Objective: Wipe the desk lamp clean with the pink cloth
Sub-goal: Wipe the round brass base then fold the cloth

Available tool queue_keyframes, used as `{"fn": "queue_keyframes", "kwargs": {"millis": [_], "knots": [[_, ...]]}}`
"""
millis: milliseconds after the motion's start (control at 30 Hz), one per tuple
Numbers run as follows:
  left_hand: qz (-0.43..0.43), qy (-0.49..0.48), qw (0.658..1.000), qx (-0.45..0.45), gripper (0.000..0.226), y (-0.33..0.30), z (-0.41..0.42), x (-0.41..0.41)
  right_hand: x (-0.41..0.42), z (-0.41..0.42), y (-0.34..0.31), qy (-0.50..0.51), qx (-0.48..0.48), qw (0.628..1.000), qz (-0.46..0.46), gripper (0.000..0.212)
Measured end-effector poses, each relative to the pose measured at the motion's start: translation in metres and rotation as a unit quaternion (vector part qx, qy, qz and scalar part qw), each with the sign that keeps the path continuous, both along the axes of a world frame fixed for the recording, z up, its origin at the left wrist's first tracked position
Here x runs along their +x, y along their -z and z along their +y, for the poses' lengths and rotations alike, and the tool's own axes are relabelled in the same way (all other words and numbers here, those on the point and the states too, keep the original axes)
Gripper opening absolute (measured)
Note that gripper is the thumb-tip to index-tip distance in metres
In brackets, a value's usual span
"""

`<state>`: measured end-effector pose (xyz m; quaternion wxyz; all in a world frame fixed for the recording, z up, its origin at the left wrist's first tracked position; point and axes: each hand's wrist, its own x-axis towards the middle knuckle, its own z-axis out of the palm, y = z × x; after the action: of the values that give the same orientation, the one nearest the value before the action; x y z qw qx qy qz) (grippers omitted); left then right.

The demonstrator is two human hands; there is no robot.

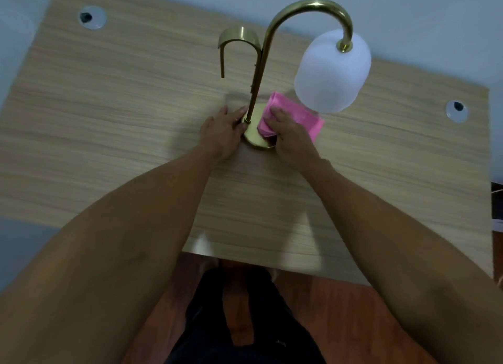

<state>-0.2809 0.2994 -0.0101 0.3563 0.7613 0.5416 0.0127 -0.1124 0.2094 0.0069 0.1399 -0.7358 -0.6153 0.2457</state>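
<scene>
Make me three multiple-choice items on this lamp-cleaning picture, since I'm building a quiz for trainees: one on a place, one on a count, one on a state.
1. Where is the pink cloth?
A. On the lamp's round base
B. Draped over the shade
C. On the floor

2. How many round cable holes show in the desk?
A. None
B. Two
C. Four

3. What is the left hand doing?
A. Lifting the shade
B. Resting at the base by the stem
C. Hanging off the desk

Answers: 1 A, the right hand presses it there; 2 B, one at each far side; 3 B, fingers lie beside the stem.
</scene>
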Motion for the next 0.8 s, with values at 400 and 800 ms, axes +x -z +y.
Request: {"fn": "queue_keyframes", "kwargs": {"millis": [400,800], "knots": [[-0.009,0.023,1.0,-0.015,0.049,0.015,0.009,-0.003,-0.039,-0.055,0.002,0.091,0.075,0.979,0.165,0.039],[-0.26,0.049,0.963,-0.047,0.059,-0.064,0.018,-0.012,-0.044,-0.007,0.005,0.13,0.033,0.987,0.089,0.045]]}}
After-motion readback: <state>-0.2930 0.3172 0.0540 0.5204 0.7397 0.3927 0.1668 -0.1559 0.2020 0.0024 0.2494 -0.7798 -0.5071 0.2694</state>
